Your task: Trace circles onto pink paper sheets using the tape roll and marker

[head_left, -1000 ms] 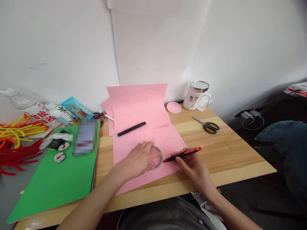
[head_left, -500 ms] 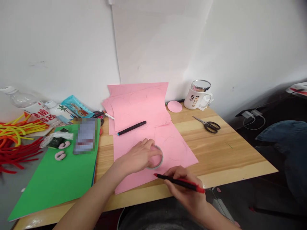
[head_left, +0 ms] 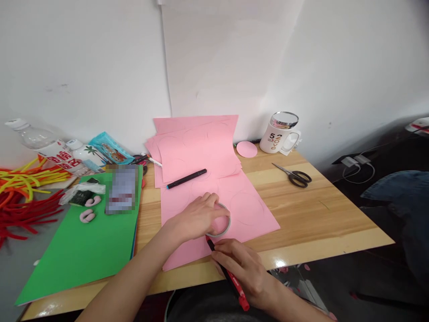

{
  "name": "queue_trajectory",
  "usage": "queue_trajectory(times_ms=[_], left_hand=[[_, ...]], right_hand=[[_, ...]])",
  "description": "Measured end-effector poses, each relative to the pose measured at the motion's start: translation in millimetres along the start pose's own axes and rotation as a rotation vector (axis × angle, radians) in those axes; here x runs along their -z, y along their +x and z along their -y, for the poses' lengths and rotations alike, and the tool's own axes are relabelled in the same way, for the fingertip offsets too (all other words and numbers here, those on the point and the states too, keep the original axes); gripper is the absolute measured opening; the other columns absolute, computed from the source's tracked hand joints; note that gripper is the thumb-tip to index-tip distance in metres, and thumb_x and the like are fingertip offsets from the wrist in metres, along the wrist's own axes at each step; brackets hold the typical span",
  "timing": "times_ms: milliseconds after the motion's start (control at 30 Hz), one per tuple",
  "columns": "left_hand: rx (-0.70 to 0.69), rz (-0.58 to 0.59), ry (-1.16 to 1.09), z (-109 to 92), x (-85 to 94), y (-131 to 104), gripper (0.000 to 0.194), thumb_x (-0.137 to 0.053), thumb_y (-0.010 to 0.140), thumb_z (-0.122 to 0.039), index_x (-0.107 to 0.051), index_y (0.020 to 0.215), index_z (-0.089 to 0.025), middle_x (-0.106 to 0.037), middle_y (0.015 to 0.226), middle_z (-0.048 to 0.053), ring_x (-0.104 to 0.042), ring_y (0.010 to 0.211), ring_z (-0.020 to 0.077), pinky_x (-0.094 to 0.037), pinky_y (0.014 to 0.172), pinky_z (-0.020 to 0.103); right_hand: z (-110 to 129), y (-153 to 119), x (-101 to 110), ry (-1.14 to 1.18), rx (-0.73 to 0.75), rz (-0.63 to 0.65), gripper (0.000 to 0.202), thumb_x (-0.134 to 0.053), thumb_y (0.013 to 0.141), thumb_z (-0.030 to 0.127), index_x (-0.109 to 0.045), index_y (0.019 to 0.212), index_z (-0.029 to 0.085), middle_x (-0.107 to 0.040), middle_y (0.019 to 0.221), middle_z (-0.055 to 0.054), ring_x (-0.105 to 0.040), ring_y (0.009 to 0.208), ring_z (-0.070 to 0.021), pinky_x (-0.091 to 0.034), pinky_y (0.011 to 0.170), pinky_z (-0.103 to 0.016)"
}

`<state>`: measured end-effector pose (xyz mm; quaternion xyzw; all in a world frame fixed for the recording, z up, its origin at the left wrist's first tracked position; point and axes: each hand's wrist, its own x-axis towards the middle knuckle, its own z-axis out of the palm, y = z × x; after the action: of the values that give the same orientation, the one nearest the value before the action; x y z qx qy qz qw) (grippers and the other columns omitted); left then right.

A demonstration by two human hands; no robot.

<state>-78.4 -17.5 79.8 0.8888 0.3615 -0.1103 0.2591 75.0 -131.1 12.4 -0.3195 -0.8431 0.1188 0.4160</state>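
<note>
My left hand (head_left: 197, 218) is closed over a thin grey ring (head_left: 229, 221), fingers pressing it onto the pink paper (head_left: 250, 208). Pink paper shows through the ring's middle. Faint curved lines mark the sheet around it. In my right hand (head_left: 243, 268) is a black and red pen (head_left: 231, 281), its tip at the ring's near lower edge; whether it touches the paper, I cannot tell. A black marker (head_left: 187, 179) lies across more pink sheets (head_left: 197, 147) just beyond my left hand.
Scissors (head_left: 293, 173), a pink paper circle (head_left: 247, 149) and a white mug (head_left: 276, 134) sit at the back right. To the left are green paper (head_left: 80, 259) with a blurred-out phone (head_left: 121, 190), bottles (head_left: 43, 141), and red and yellow strips (head_left: 27, 205).
My right hand has moved left and nearer the ring, and the pen has swung to a steeper slant with its tip at the ring's edge. My left hand keeps its hold.
</note>
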Motion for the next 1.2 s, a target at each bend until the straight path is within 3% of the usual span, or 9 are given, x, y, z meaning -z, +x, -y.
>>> queue_trajectory(times_ms=[400,600,700,800,900,1200], left_hand=[[-0.028,0.033,0.049,0.1,1.4,0.1,0.038,-0.056,0.079,-0.019,-0.056,0.115,-0.031,-0.041,0.106,0.002,-0.040,0.098,0.0192,-0.037,0.088,0.030],[-0.080,0.004,0.075,4.4,-1.5,3.3,0.036,-0.059,0.078,-0.019,-0.057,0.112,-0.032,-0.040,0.107,0.003,-0.039,0.100,0.0204,-0.037,0.087,0.030],[-0.090,0.018,0.104,2.1,2.2,4.1,0.039,-0.060,0.078,-0.016,-0.057,0.114,-0.031,-0.041,0.105,0.004,-0.039,0.099,0.0203,-0.037,0.087,0.030],[-0.107,0.041,0.117,-0.7,7.7,5.2,0.042,-0.063,0.077,-0.016,-0.056,0.116,-0.030,-0.041,0.101,0.004,-0.040,0.097,0.0202,-0.037,0.087,0.029],[-0.126,0.060,0.092,-0.2,10.9,7.1,0.045,-0.070,0.073,-0.020,-0.057,0.116,-0.029,-0.041,0.097,0.003,-0.040,0.097,0.0215,-0.037,0.086,0.030],[-0.146,0.083,0.061,7.8,9.0,11.4,0.051,-0.072,0.070,-0.025,-0.056,0.119,-0.030,-0.039,0.100,0.004,-0.041,0.098,0.0230,-0.037,0.085,0.032]], right_hand=[[-8.7,-27.9,24.9,0.006,-0.105,0.041,0.023,-0.046,0.094,0.013,-0.055,0.115,0.013,-0.065,0.098,-0.012,-0.065,0.090,-0.0178,-0.054,0.073,-0.025],[-9.1,-27.9,36.3,-0.048,-0.171,-0.059,0.019,-0.054,0.091,0.010,-0.057,0.109,0.016,-0.065,0.091,-0.009,-0.066,0.079,-0.0146,-0.053,0.067,-0.022],[-3.1,-24.4,29.2,-0.008,-0.183,-0.103,0.011,-0.057,0.088,0.010,-0.056,0.097,0.017,-0.064,0.084,-0.007,-0.065,0.073,-0.0131,-0.052,0.063,-0.021],[4.8,-15.7,17.7,-0.027,-0.082,-0.096,0.007,-0.057,0.089,0.012,-0.056,0.092,0.018,-0.065,0.075,-0.004,-0.064,0.065,-0.0132,-0.050,0.058,-0.022],[10.6,-4.4,6.3,-0.082,0.014,-0.048,0.010,-0.055,0.089,0.011,-0.059,0.097,0.014,-0.066,0.071,-0.003,-0.062,0.058,-0.0135,-0.048,0.053,-0.024],[7.2,5.6,-25.3,-0.175,0.030,-0.031,0.019,-0.049,0.094,0.015,-0.061,0.108,0.009,-0.067,0.073,-0.006,-0.061,0.061,-0.0153,-0.045,0.054,-0.027]])
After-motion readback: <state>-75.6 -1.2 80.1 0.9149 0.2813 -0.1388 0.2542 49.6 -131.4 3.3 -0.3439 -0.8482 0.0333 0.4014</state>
